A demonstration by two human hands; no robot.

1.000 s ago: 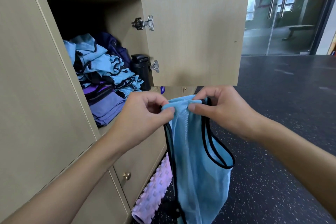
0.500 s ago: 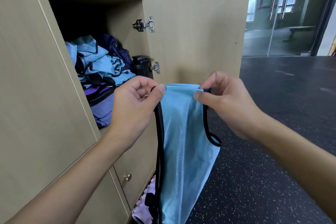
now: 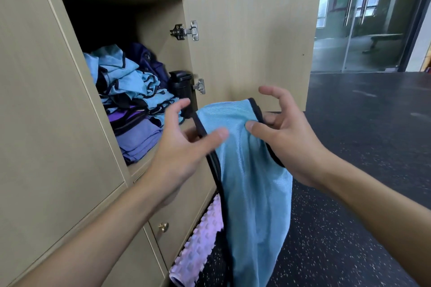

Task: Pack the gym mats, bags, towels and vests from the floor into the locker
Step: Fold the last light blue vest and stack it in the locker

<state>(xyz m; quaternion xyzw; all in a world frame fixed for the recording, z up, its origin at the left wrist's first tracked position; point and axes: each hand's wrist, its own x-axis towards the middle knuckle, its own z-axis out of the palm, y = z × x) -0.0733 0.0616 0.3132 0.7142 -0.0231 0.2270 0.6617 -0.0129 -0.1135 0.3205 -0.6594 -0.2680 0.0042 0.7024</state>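
left grip (image 3: 186, 147): bare | right grip (image 3: 289, 140): bare | forearms (image 3: 105, 228): bare, seemingly up to the elbows

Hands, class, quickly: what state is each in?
Left hand: blurred, thumb over the blue vest; grip cannot be told.
Right hand: pinches the blue vest.

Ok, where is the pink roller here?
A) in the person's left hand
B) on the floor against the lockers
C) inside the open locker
B: the pink roller lies on the dark floor at the foot of the lockers, beside the hanging blue vest.
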